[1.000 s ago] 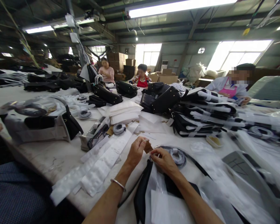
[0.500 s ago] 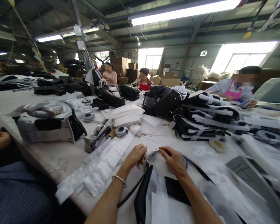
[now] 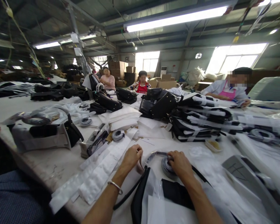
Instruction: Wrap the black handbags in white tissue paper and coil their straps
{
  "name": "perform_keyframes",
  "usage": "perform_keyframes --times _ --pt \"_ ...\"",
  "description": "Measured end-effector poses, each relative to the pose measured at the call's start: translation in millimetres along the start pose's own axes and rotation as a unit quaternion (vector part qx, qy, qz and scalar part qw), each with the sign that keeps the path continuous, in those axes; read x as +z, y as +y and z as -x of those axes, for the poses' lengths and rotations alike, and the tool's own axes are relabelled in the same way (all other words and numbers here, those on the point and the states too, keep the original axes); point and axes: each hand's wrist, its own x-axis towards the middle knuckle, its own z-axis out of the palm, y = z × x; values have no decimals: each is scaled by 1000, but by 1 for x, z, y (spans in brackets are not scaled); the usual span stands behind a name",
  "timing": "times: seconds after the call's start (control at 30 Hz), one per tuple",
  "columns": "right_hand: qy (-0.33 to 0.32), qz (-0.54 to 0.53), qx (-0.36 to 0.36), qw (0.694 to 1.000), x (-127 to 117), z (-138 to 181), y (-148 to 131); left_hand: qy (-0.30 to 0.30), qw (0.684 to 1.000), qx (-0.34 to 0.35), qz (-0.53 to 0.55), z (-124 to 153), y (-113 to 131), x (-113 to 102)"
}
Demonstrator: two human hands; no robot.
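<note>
The strip (image 3: 156, 154) is held taut between both hands at the near edge of the bench (image 3: 60, 161). One end is pinched in the closed left hand (image 3: 132, 157). The right hand (image 3: 180, 163) is curled shut over the coil (image 3: 165, 166), which is pressed down just beyond the black bag (image 3: 137, 202). Strip is being paid off the coil, it seems, so a firm hold and a steady pull would be called for next. Half a second back the right hand was raised, pinching the strip; now it is lowered onto the coil, and the hands are set wider.
</note>
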Motion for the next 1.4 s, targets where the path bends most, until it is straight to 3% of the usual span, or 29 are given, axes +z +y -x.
perform_keyframes --times 0.13,0.3,0.43,0.53,0.77,0.87,0.97,1.13,1.27,1.4 --pt "69 -97 -49 992 9 -1 -17 -17 994 56 -89 -27 17 -10" --pt "163 -183 -84 966 15 -1 -21 -76 982 96 -146 -75 19 14" --pt "118 -184 -109 970 12 0 -18 -109 979 107 -137 -99 12 42" --pt "69 -186 -142 970 10 1 -21 -118 982 107 -105 -108 10 51" --pt "55 -250 -207 944 13 1 -28 -69 995 71 26 -119 14 32" --pt "96 -309 -173 930 12 0 -27 -34 992 51 112 -115 20 16" --pt "132 -399 -96 902 9 -1 -29 -25 975 42 215 -92 25 4" --pt "58 -554 24 830 0 1 -38 7 937 26 349 -41 27 12" --pt "-4 -582 11 813 -4 7 -49 46 914 11 402 -20 32 32" --pt "-12 -568 -5 823 0 11 -56 60 905 -2 421 -11 41 41"
